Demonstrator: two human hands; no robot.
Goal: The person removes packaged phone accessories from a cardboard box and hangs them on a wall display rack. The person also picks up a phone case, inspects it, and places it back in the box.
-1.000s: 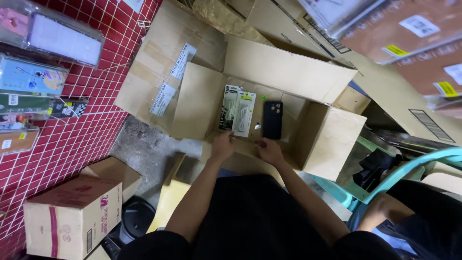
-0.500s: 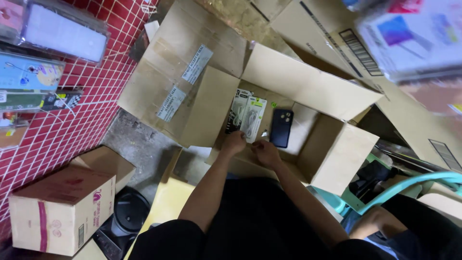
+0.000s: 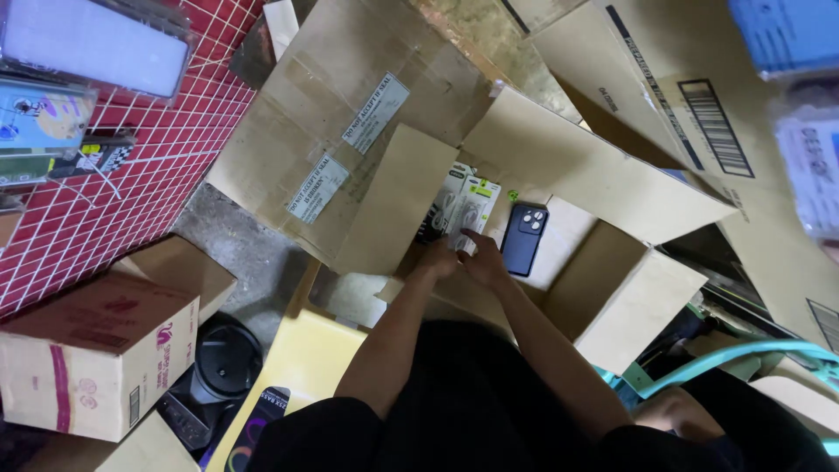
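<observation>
A large open cardboard box (image 3: 603, 183) stands in front of me with its flaps spread. Inside it lie two white retail packs (image 3: 465, 203) side by side and a dark blue phone case (image 3: 523, 238) to their right. My left hand (image 3: 435, 260) rests at the lower end of the left pack. My right hand (image 3: 482, 256) has its fingers on the lower end of the right pack. Both arms reach down into the box over my dark clothing.
A red wire-grid wall (image 3: 131, 175) on the left holds hanging packaged goods (image 3: 92, 44). A smaller taped carton (image 3: 96, 358) sits at lower left beside a black round object (image 3: 225, 360) and a yellow box (image 3: 301, 367). More cartons (image 3: 682, 96) lean at upper right. A teal chair frame (image 3: 743, 354) is at right.
My view has shifted, so the box sits more to the right and closer. My hands have stayed on the lower ends of the white packs.
</observation>
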